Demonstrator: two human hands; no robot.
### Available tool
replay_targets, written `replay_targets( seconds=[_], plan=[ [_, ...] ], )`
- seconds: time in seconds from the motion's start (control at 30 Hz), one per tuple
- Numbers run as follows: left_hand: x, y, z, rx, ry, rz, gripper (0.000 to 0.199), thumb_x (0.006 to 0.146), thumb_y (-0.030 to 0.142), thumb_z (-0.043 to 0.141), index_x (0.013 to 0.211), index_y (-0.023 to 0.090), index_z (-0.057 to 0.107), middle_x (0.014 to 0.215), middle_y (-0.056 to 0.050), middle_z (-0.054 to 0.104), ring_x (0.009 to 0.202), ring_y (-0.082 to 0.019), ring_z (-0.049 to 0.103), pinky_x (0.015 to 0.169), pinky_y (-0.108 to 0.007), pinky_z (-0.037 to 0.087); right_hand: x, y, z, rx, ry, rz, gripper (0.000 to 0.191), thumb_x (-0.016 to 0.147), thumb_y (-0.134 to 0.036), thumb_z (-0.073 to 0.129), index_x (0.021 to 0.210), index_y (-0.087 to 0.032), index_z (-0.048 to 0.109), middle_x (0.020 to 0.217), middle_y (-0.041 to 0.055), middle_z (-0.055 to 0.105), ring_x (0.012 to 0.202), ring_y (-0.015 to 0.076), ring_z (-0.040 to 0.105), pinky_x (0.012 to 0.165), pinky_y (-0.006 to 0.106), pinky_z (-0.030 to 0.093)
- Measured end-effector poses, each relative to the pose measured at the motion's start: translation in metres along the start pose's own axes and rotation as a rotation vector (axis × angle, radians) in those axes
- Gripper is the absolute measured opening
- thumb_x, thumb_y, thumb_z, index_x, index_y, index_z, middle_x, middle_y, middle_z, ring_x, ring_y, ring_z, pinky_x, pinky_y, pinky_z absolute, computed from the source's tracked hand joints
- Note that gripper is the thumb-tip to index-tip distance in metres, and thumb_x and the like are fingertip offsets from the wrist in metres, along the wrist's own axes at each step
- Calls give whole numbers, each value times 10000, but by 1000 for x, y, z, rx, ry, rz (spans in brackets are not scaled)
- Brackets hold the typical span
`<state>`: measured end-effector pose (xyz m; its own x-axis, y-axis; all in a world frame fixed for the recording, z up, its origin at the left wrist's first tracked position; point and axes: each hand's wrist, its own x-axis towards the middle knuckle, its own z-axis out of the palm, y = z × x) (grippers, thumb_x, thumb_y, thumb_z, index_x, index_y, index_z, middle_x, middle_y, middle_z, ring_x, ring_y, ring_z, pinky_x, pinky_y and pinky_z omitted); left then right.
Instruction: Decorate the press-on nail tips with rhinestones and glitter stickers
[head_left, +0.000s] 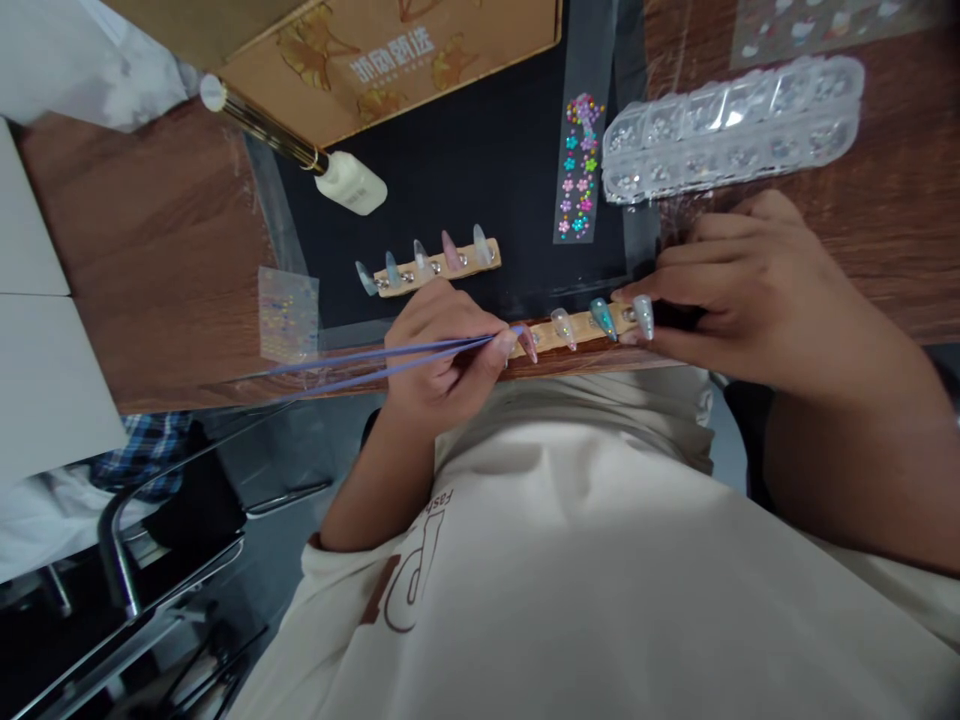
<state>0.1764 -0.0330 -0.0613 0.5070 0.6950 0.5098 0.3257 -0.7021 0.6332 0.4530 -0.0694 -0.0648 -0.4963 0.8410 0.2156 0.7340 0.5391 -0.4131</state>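
Note:
My left hand (442, 350) is closed around purple tweezers (390, 350), whose joined tips reach the reddish press-on nail near the left end of a wooden nail strip (581, 328). That end of the strip is partly hidden by my fingers. Between finger and thumb, my right hand (757, 290) grips the strip's other end, beside a glittery silver nail (643, 316). Along the strip stand a clear nail (562, 328) and a teal nail (603, 318). Just behind my left hand lies a second nail strip (480, 256) carrying several pale, blue and pink nails.
Beyond the strips, a black mat (465, 150) holds a flower sticker sheet (577, 170) and a fallen white polish bottle (351, 183). A clear rhinestone case (735, 130) sits at right. There is a tan box (405, 60) behind and a small sticker sheet (289, 315) at left.

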Motion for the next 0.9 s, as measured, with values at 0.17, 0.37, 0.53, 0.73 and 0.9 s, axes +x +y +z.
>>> replay_targets(
  seconds=[0.17, 0.37, 0.53, 0.73, 0.9],
  plan=[
    [0, 0, 1, 9, -11, 15, 87, 860, 162, 657, 809, 229, 634, 653, 30, 660, 555, -121, 537, 602, -328, 448, 0, 0, 1, -6, 12, 0, 388, 985, -522, 427, 909, -243, 687, 659, -17, 627, 682, 180, 476, 718, 377, 255],
    [1, 2, 0, 10, -44, 10, 90, 848, 152, 667, 818, 232, 637, 675, 26, 676, 571, -125, 535, 618, -330, 449, -1, 0, 1, -6, -9, 8, 320, 967, -480, 479, 909, -245, 688, 668, -22, 633, 692, 183, 497, 729, 380, 262],
    [-4, 1, 1, -26, 91, -28, 67, 872, 203, 646, 819, 239, 627, 647, 18, 643, 567, -133, 549, 583, -332, 445, -1, 0, 1, -1, -1, 5, 277, 960, -439, 484, 921, -247, 681, 660, -23, 625, 691, 185, 487, 723, 375, 259],
    [-3, 2, 0, -8, 27, 51, 46, 867, 209, 662, 850, 231, 624, 676, 31, 669, 556, -114, 571, 569, -319, 447, -1, 1, 2, -10, -5, 21, 310, 960, -478, 466, 913, -260, 681, 651, -19, 620, 694, 186, 471, 731, 378, 260],
    [1, 6, 1, 10, -31, 85, 85, 861, 154, 658, 867, 219, 604, 723, 41, 713, 595, -109, 601, 600, -311, 457, 0, 0, 2, -29, -9, 13, 344, 977, -490, 441, 911, -252, 681, 659, -17, 630, 684, 176, 461, 727, 370, 250]
  ],
)
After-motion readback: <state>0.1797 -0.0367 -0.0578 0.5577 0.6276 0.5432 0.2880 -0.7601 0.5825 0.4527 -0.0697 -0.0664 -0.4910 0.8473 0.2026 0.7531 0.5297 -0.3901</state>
